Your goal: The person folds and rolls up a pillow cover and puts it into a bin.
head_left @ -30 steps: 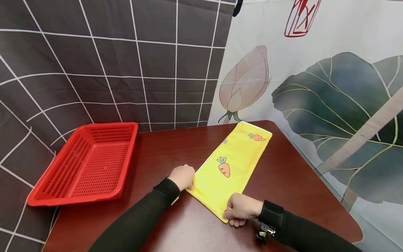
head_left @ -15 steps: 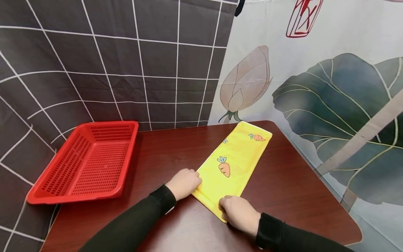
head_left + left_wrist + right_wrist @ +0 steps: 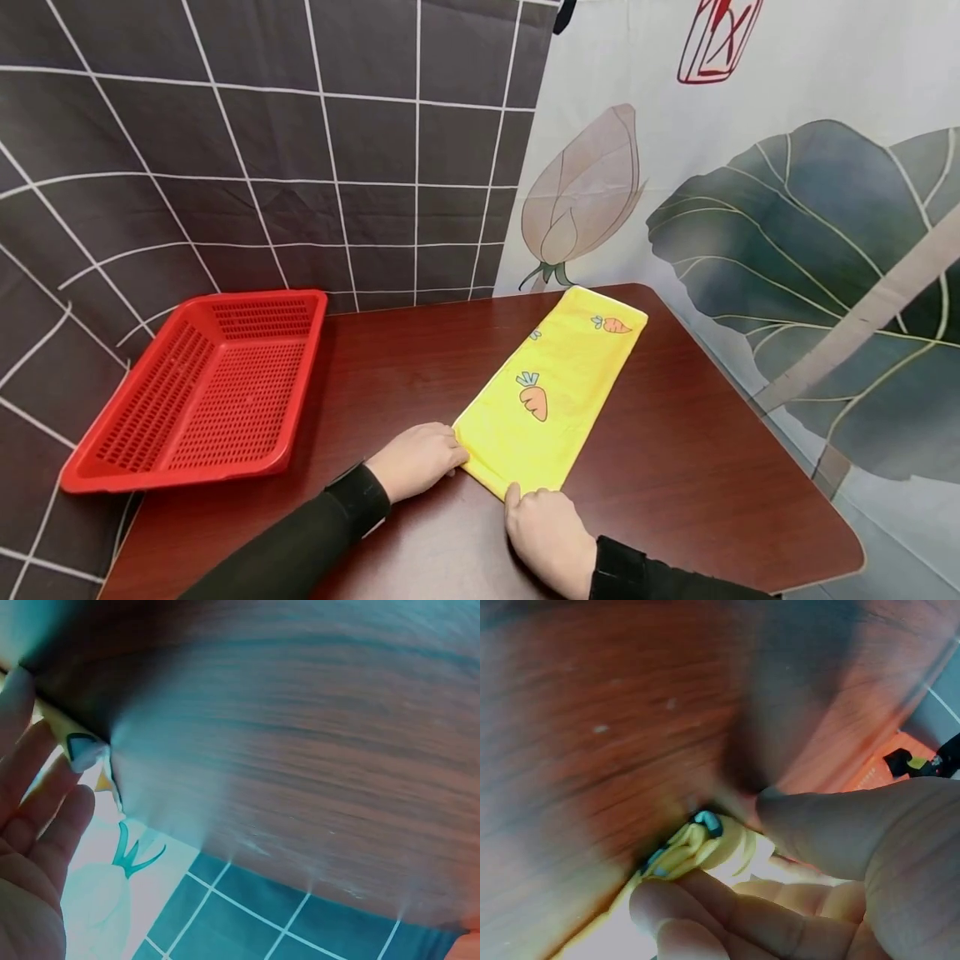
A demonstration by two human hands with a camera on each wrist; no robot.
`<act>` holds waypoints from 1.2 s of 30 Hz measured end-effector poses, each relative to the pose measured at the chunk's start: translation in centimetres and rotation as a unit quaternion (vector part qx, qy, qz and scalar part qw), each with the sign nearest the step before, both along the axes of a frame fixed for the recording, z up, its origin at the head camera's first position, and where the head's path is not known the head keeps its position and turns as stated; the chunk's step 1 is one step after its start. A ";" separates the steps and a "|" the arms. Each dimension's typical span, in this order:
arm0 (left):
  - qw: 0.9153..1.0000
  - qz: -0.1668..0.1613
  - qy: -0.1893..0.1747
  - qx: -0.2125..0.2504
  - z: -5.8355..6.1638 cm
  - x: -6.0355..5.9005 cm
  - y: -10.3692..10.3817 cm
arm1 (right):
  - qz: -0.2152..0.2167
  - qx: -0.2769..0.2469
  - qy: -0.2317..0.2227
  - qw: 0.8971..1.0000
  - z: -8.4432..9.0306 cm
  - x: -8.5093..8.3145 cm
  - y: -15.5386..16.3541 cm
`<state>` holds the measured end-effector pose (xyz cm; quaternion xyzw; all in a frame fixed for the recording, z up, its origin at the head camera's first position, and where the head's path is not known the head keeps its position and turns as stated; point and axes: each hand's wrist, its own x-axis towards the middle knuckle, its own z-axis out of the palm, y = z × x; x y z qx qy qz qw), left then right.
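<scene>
A folded yellow cloth [image 3: 555,392] with carrot prints lies slantwise on the brown table. At its near left corner my left hand [image 3: 422,457] holds the edge. In the left wrist view, the curled fingers [image 3: 45,795] meet a strip of the cloth [image 3: 71,739]; their exact hold is partly hidden. My right hand [image 3: 550,533] grips the near right end of the cloth. Seen from the right wrist, bunched yellow layers [image 3: 694,851] sit between the thumb and the bent fingers [image 3: 735,911].
To the left a red perforated plastic basket [image 3: 318,333] stands on the table [image 3: 390,358]. A dark grid-patterned curtain [image 3: 375,142] and a white curtain with lotus prints [image 3: 705,167] hang behind the table's far edges.
The cloth's near end has been turned in and looks shorter, while its far end has stayed put. My left hand has shifted down and left; the right hand has moved left.
</scene>
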<state>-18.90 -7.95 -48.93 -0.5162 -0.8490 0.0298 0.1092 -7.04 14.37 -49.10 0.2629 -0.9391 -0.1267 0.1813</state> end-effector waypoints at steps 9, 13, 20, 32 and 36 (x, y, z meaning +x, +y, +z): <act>0.999 0.015 -0.036 -0.018 0.8 -0.3 -0.1 | -0.005 0.051 -0.044 0.998 -0.2 -0.4 -0.6; 0.999 0.017 -0.033 -0.025 0.8 -0.5 0.0 | -0.024 0.084 -0.047 0.995 -0.1 -0.5 -1.0; 0.999 0.013 -0.017 -0.029 0.3 -0.5 0.2 | -0.047 0.059 -0.061 0.995 0.5 -0.9 -0.2; 0.999 0.030 -0.013 -0.035 -0.2 -0.8 0.5 | 0.005 0.049 -0.036 0.998 0.2 0.4 0.9; 0.999 0.033 -0.028 -0.019 -0.2 -1.0 0.7 | -0.004 0.061 -0.022 0.998 0.2 0.6 0.8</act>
